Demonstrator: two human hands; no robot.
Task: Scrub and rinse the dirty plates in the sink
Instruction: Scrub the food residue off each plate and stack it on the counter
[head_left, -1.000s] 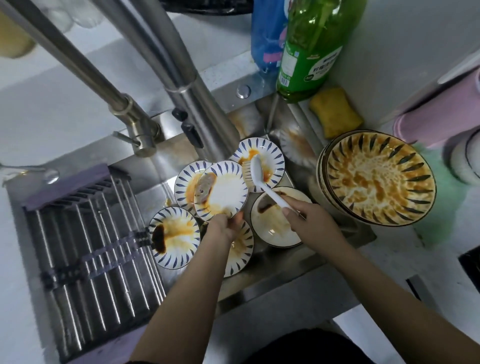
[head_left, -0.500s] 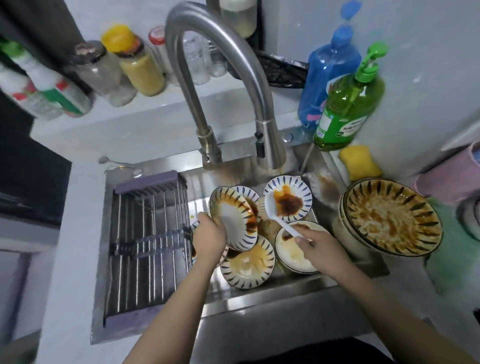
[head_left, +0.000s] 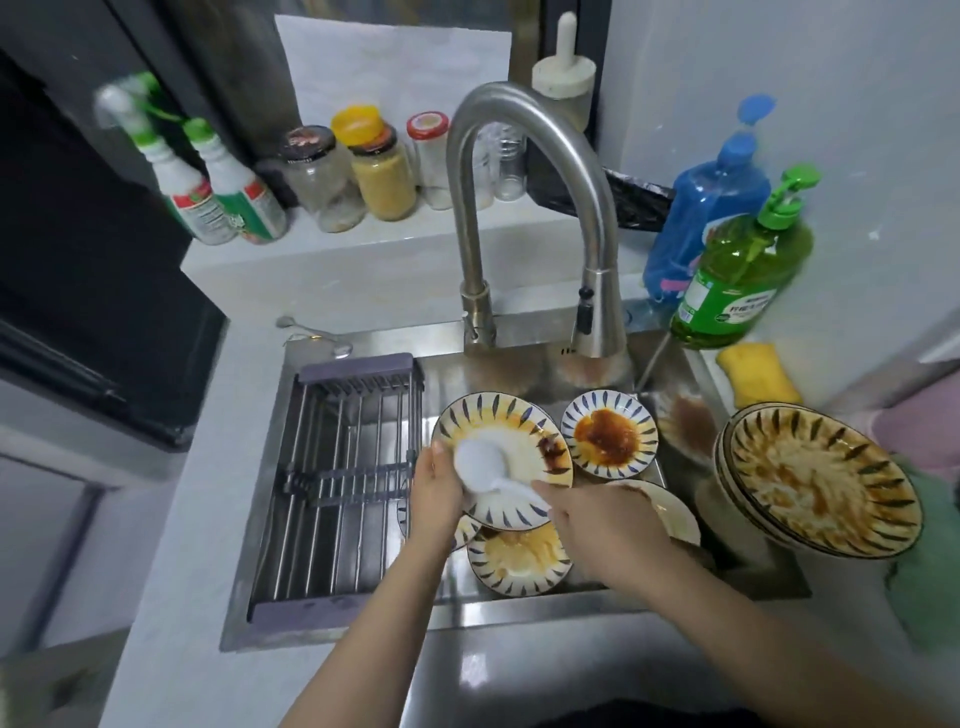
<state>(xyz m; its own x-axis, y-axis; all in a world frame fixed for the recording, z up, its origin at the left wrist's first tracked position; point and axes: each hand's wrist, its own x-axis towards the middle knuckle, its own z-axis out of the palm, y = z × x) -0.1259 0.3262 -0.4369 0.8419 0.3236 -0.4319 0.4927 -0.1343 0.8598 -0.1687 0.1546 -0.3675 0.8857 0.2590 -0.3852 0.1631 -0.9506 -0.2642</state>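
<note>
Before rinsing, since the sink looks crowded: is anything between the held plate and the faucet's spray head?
Nothing visible blocks it. The held plate, gripped by the left hand, sits left of and below the spray head; only open sink lies between.

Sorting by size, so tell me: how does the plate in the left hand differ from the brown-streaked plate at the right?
The held plate is smaller, tilted up, with blue rim marks; the large plate lies flat atop a stack, with dark brown rim marks. The left hand holds one; nothing touches the other. Both are sauce-stained.
</note>
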